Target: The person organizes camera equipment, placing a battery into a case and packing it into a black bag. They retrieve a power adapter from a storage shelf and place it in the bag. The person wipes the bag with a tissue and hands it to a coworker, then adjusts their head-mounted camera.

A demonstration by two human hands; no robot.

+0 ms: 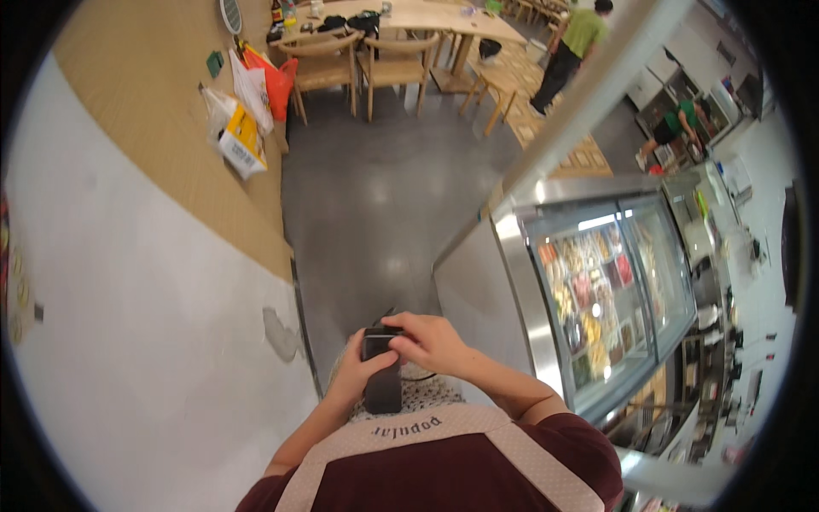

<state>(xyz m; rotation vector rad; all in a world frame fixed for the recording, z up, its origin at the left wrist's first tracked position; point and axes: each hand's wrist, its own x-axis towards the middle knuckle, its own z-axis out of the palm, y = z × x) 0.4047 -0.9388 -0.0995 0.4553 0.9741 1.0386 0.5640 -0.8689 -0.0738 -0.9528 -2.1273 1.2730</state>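
A small black device [376,349] with a pale line across its top is held in front of my waist. My left hand [350,377] wraps its left side, thumb across the near face. My right hand [430,344] grips the right edge, with thumb and fingertips at the top. Just below it is a dark rectangular object [384,393], against the patterned fabric [432,390] at my waist; whether the two are joined I cannot tell. A thin black cable [419,378] curves out to the right under my right wrist.
A glass-fronted display case [598,301] with trays of food stands close on my right. A wall [160,333] runs along my left, with hanging bags [240,131] further on. Wooden chairs [397,64] and a table [416,16] stand ahead. Two people [579,38] are further off.
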